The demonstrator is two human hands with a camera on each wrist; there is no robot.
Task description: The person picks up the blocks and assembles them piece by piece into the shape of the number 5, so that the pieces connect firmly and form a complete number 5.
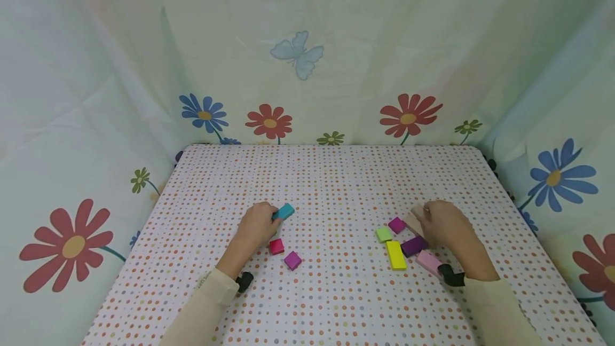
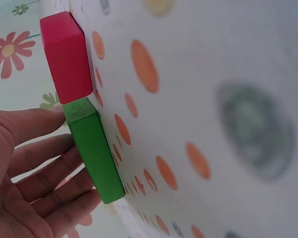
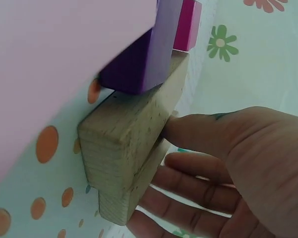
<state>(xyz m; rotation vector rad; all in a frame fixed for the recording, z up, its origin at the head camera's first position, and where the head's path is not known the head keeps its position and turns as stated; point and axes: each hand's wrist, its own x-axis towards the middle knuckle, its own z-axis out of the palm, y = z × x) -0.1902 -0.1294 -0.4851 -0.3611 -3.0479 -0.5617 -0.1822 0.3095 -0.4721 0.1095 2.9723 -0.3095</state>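
right hand (image 1: 447,223) has the outer wooden block (image 3: 118,206) pinched, thumb vs fingers, w/ the inner wooden block (image 3: 126,121) right alongside it on the dotted cloth (image 1: 341,292). imo that's the risky side: thumb's jammed in at the seam, so a sideways twist would prob drag or tip the inner one too. purple block (image 1: 414,246) looks to be up against that one & the magenta cube (image 1: 396,225) is just beside, so one shove could scatter the bunch. also the black wrist strap (image 1: 450,275) overlaps the pink block (image 1: 427,261) from the head cam; a low wrist might knock it toward the yellow block (image 1: 396,256).

left hand (image 1: 256,224) looks to be gripping the near end of the blue block (image 1: 285,211). left wrist view shows a green block (image 2: 95,151) at the fingers, can't tell if that's the same one in diff light. grip's only on one end afaict, so it could swivel if lifted. pulling straight back might clip the red block (image 1: 276,247) too.
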